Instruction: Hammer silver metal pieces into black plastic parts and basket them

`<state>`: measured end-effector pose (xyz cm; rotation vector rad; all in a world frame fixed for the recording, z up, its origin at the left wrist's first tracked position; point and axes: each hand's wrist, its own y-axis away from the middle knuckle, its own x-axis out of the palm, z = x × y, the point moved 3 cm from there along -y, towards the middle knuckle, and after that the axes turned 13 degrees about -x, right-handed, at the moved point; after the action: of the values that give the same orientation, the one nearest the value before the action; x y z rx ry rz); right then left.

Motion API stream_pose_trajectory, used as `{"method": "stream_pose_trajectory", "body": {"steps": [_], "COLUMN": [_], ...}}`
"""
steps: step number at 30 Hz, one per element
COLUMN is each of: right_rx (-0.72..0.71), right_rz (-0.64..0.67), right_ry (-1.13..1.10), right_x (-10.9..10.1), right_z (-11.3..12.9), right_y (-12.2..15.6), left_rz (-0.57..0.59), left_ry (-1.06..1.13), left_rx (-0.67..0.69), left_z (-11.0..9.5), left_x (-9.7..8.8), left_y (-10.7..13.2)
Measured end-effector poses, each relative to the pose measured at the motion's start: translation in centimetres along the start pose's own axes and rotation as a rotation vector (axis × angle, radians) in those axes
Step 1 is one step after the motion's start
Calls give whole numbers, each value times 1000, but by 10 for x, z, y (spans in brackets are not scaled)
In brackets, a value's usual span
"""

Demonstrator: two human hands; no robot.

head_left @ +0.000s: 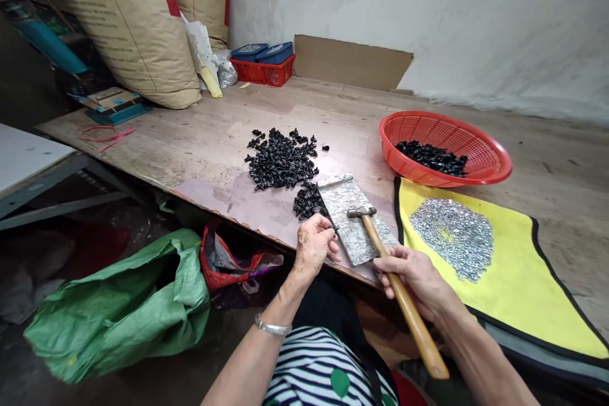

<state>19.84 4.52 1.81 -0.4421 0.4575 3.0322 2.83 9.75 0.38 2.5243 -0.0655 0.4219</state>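
Observation:
My right hand (421,276) is wrapped round the wooden handle of a hammer (406,306). The hammer's head lies over a worn grey metal plate (354,238) at the table's front edge. At the plate's left edge, my left hand (313,244) pinches a small black part (335,229), mostly hidden by the fingers. Just beyond that hand is a small heap of black parts (308,200), and behind it a larger pile of similar black parts (283,162). To the right, many tiny shiny metal pieces (454,238) are spread on a yellow cloth (533,292) with black edging.
A red plastic basket (495,155) holding more black parts stands behind the cloth. Large paper sacks (128,25) and a red crate (269,73) with blue boxes are at the back left. Below the table's edge sits an open green sack (124,311).

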Motion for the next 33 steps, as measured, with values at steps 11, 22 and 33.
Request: {"method": "stream_pose_trajectory", "body": {"steps": [11, 22, 33], "right_rx": [-65, -679, -845], "right_rz": [-48, -304, -390], "right_ry": [-37, 857, 1301], "right_x": [5, 14, 31], "right_z": [17, 25, 32], "right_y": [22, 35, 42], "left_rz": [-82, -77, -81], "left_ry": [-14, 3, 30], "left_rx": [-43, -65, -83], "left_z": [5, 6, 5], "left_x": [4, 4, 3], "left_y": [-8, -10, -11]}}
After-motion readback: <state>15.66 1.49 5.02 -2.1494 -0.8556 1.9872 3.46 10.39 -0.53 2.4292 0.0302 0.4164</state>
